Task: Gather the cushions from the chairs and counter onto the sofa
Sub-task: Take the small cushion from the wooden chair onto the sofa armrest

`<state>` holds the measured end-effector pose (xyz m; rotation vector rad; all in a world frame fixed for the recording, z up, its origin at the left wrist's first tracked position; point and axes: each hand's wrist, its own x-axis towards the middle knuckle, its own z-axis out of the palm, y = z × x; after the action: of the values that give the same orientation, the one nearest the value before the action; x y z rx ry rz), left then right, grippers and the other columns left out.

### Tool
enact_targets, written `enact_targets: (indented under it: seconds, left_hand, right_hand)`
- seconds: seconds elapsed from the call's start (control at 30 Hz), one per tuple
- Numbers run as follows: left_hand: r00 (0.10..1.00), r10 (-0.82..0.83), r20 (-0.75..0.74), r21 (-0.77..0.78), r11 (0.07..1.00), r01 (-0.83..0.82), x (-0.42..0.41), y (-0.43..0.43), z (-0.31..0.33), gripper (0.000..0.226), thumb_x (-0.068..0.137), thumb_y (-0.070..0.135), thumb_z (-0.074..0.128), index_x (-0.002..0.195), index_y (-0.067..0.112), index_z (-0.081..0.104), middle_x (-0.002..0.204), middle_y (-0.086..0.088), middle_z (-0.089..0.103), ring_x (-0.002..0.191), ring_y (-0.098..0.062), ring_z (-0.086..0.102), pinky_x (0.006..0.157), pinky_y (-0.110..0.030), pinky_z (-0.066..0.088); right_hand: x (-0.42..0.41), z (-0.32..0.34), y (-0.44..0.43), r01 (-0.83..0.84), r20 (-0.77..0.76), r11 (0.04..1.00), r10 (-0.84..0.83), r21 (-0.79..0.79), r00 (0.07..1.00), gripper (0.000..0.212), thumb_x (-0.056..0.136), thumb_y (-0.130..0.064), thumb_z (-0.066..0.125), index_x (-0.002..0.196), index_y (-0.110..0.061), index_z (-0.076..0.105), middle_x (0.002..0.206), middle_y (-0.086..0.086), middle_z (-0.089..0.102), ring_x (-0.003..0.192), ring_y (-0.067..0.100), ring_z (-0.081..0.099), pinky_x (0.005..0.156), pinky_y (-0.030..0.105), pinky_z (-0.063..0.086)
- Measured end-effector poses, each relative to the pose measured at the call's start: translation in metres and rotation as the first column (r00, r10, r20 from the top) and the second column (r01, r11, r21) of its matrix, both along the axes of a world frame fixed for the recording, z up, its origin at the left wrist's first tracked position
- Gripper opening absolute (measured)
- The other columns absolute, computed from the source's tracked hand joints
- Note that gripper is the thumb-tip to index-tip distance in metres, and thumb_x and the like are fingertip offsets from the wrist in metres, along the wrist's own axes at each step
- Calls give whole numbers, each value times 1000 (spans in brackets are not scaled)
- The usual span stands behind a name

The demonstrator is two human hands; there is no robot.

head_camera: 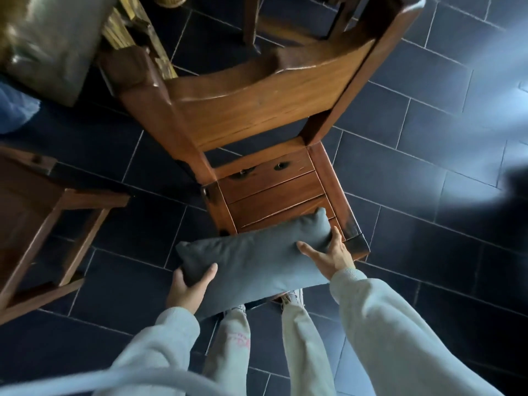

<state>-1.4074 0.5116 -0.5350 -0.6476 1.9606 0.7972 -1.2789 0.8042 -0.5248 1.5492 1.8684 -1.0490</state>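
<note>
Cushion (254, 258), dark grey and oblong, is held above the front edge of the wooden chair (274, 192), over the dark tiled floor (414, 167). Left hand (190, 284) grips its near-left corner; right hand (328, 252) clasps its right end with fingers spread.

Floor (400, 195) — dark slate-blue rectangular tiles laid in a staggered pattern, with thin pale grout lines; it covers most of the view.
Glare (500, 67) — a pale bluish wash of light across the far right tiles.
Woven basket (171, 0) — tan, only its base shows at the far edge.
Slatted yellowish surface (120, 27) — far left, blurred.
Blue fabric (14, 110) — at the left edge, kind unclear.
Grey cord (114, 380) — curved, blurred, near left.
</note>
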Motion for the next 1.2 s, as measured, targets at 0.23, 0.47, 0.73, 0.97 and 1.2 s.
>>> enact_targets:
  seconds: [0.23, 0.47, 0.73, 0.97, 1.2]
  left_hand:
    - [982, -188, -10, -3, 982, 188, -43, 11, 79, 100, 71, 67, 79, 153, 29, 36, 149, 1, 51, 132, -30, 53, 109, -43, 41]
    - [921, -386, -51, 20, 922, 388, -49, 52, 147, 112, 69, 73, 75, 160, 33, 23, 162, 1, 36, 145, -31, 40, 114, -45, 31]
    - [790, -600, -126, 102, 784, 612, 24, 129, 203, 115, 69, 68, 80, 161, 29, 23, 165, -3, 32, 148, -34, 35, 115, -50, 31]
    - [559, -787, -260, 177, 531, 829, 171, 194, 255, 112, 70, 66, 80, 160, 28, 27, 163, -3, 36, 147, -35, 37, 117, -50, 31]
    - [304, -865, -399, 219, 232, 948, 377, 205, 306, 109, 65, 70, 80, 156, 33, 34, 157, -1, 44, 143, -32, 41, 115, -47, 36]
  right_hand:
    - [17, 81, -23, 240, -63, 970, -238, 35, 969, 117, 67, -69, 79, 157, -17, 25, 152, 9, 45, 139, 28, 43, 112, 37, 36]
    - [62, 151, -26, 489, -131, 872, -482, 27, 866, 111, 58, -69, 83, 147, -21, 36, 134, 3, 60, 120, 27, 58, 93, 33, 46]
    - [191, 218, -29, 735, -251, 675, -701, 68, 667, 112, 58, -66, 84, 148, -21, 35, 115, -7, 54, 96, 16, 51, 80, 28, 40]
    - [368, 268, -62, 895, -351, 429, -825, 122, 443, 118, 56, -72, 82, 150, -21, 33, 121, -4, 56, 107, 20, 56, 88, 30, 44]
    - [576, 320, -139, 980, -486, 160, -851, 117, 197, 125, 45, -78, 78, 149, -23, 34, 130, 0, 59, 115, 24, 59, 86, 29, 43]
